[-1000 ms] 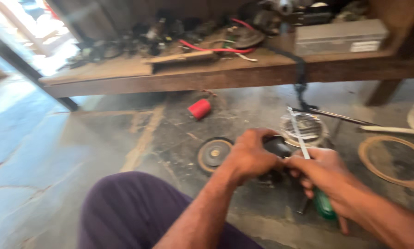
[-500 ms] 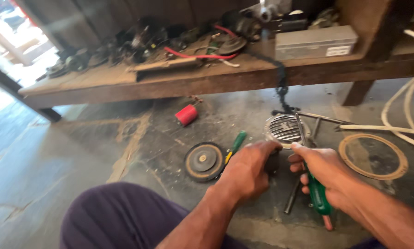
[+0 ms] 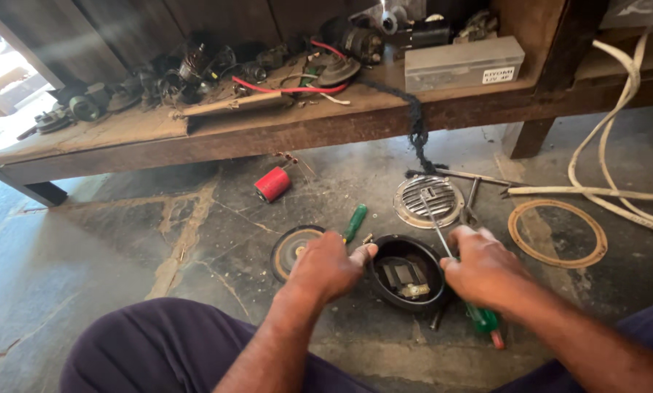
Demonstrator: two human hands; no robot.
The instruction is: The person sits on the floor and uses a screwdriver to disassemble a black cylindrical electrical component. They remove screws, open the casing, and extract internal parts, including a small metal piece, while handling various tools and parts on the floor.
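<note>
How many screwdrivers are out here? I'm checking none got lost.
2. One screwdriver with a green handle is gripped in the right hand beside the black round housing. Another green-handled screwdriver lies on the floor behind the left hand. Others may be hidden.

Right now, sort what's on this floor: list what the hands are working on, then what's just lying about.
In hand:
left hand steadying the round black housing
right hand gripping the green-handled screwdriver

Lying about:
red spool
second green-handled screwdriver
round slotted metal grille
flat brown ring gasket
white cable
</note>
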